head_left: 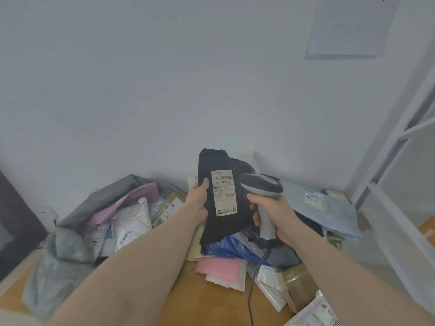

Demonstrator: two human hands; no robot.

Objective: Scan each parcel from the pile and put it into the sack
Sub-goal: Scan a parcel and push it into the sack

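Up against the pale wall [164, 78], a sheet of paper [348, 27] hangs at the upper right, its writing too faint to read. Below it the brown counter [207, 302] carries a grey sack [70, 231] slumped open at the left, with a pink mailer and white parcels showing inside, one marked "P802". To the right lies the pile [270, 250] of parcels: a light blue mailer [329, 208] with a white label, a blue bag, a pink one [221, 267] and clear wrapped packets. Above the pile the left hand [197, 201] grips a black parcel [219, 222] by its left edge, thumb on the front, holding it upright. Its white label [224, 192] faces the person and reads "507-P802 T70" under a barcode, with "P802" again lower down. Just beside it, the right hand [275, 212] is wrapped round the handle of a grey scanner [261, 184], whose head sits close to the label; its coiled cable [256, 274] drops to the counter.
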